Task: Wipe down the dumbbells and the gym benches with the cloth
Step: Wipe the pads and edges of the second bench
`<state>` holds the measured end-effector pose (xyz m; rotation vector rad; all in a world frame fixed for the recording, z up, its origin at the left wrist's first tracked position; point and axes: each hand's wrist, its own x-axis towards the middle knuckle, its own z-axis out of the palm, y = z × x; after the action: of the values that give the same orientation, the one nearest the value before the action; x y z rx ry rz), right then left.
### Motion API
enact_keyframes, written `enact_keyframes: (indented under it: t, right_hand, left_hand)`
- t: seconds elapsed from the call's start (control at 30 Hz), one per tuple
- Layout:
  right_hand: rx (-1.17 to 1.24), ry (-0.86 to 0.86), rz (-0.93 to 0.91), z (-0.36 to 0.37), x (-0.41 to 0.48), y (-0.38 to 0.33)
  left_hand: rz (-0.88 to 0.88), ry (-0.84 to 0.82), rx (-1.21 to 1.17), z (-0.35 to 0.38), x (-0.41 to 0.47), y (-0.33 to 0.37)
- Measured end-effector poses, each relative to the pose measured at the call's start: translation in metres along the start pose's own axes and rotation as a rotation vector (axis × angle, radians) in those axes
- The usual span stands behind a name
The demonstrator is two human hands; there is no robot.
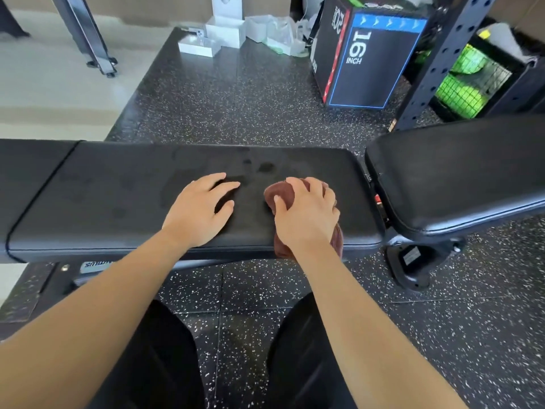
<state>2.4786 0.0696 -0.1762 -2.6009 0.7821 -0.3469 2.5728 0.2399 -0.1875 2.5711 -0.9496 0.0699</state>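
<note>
Black fabric covers my two legs (159,364) at the near edge of the view, above speckled rubber flooring (413,335). Both of my bare forearms reach forward from there to the padded surface (112,196) of a flat gym bench, which runs left to right across the middle of the view.

My left hand (200,208) lies palm down on the black pad, fingers spread and relaxed, gripping nothing. My right hand (306,214) sits just to its right, clenched around a bunched brown cloth (280,193). The cloth is pressed against the pad near the bench's right end. One part of it bulges out to the left of my fingers. Another part hangs over the near edge of the pad below my wrist.

Darker damp-looking patches mark the pad just beyond my left hand and further left. A seam divides the pad near its left end.

To the right, a second black pad (460,172) stands tilted, its near end raised above the flat pad. A metal hinge and a foot (413,261) of the frame show below it on the floor.

Further away, a black plyo box (371,63) marked "16 INCH" stands on the flooring at the right. A perforated rack upright (448,54) rises beside it, with green items (463,87) in a wire crate behind. White boxes (215,33) and clear packaging lie at the far edge of the rubber flooring. No dumbbells are in view.
</note>
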Motion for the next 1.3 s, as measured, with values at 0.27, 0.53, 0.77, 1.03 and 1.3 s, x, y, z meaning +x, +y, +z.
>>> enact_keyframes:
  t: [0.27,0.53,0.77,1.03,1.3]
  right_hand:
    - [-0.02,0.023,-0.116,0.002,-0.016,0.009]
    - [0.067,-0.088,0.007,-0.006,0.072,-0.007]
    - [-0.001,-0.069,-0.138,0.011,0.048,-0.009]
    - [0.008,-0.143,-0.1,0.031,0.137,-0.047]
    - [-0.029,-0.232,-0.293,0.016,0.076,-0.041]
  left_hand:
    - [0.021,-0.041,0.043,0.0,0.002,-0.003]
    - [-0.042,-0.068,0.042,-0.009,0.025,-0.025]
    - [-0.091,0.033,-0.003,-0.002,0.029,-0.033]
    - [-0.087,0.089,-0.018,0.003,0.033,-0.039]
    - [-0.105,0.1,-0.219,-0.012,0.03,-0.037]
